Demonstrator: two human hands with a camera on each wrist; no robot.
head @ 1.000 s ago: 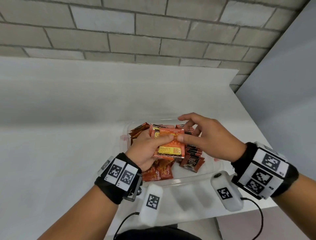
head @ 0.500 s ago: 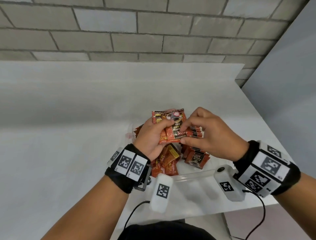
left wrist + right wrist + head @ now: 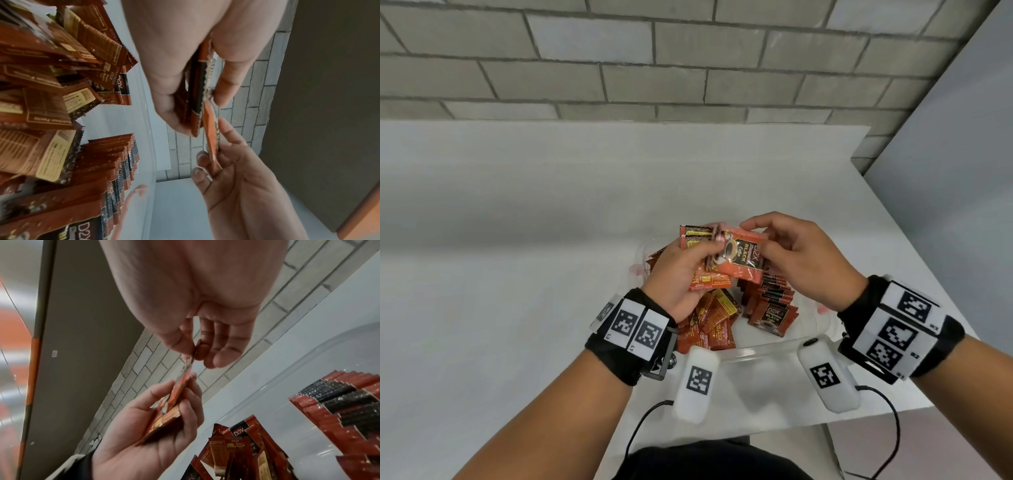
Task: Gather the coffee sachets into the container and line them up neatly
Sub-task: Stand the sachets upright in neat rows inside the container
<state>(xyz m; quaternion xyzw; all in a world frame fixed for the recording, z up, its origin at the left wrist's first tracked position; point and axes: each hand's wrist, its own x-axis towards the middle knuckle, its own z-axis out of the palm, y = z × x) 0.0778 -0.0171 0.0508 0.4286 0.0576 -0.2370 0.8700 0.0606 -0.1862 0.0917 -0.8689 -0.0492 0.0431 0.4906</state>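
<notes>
Head view: my left hand (image 3: 681, 274) is gripping a small stack of sachets (image 3: 700, 260) above the clear container (image 3: 774, 349), which is sitting near the desk's (image 3: 517, 240) front right corner. My right hand (image 3: 801, 260) is pinching the top black-coffee sachet (image 3: 743, 257).

Left wrist view: my thumb and fingers (image 3: 170, 116) are clamping the stack; an aligned row of sachets (image 3: 121, 164) is standing in the container beside a loose heap (image 3: 51, 81).

Right wrist view: my thumb and fingertips (image 3: 218, 360) are pinching the sachet's edge, touching the stack.
</notes>
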